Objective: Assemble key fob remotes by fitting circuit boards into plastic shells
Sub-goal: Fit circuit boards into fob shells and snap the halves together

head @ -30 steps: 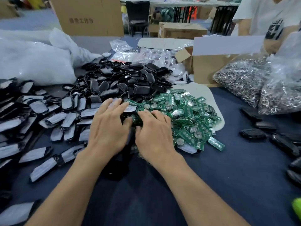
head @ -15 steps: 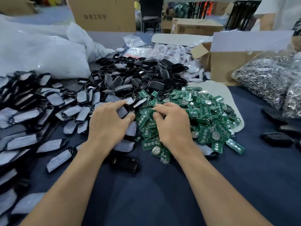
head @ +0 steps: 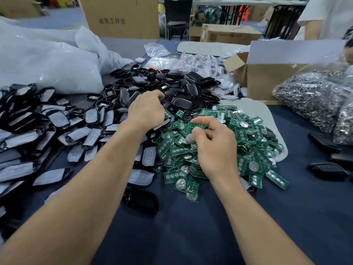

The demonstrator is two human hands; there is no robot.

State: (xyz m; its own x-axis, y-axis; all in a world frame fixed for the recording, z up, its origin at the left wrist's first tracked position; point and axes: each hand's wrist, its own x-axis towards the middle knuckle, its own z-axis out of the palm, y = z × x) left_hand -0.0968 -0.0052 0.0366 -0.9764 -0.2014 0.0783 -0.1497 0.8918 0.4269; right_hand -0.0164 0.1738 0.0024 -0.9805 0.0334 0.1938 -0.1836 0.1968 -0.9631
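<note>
1. My left hand (head: 146,111) has left the circuit board pile (head: 254,155) for the black shells (head: 183,92) just behind it. Its fingers curl downward, and I cannot tell whether they grip one.
2. My right hand (head: 215,144) pinches one green circuit board (head: 193,126) between thumb and forefinger, over the pile.

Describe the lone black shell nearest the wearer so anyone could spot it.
Find the heap of green circuit boards in the middle of the dark blue table. Just off its near left corner, toward the wearer, lies one black shell. Unlike the shells further left, it is bare glossy black, with no pale film.
</note>
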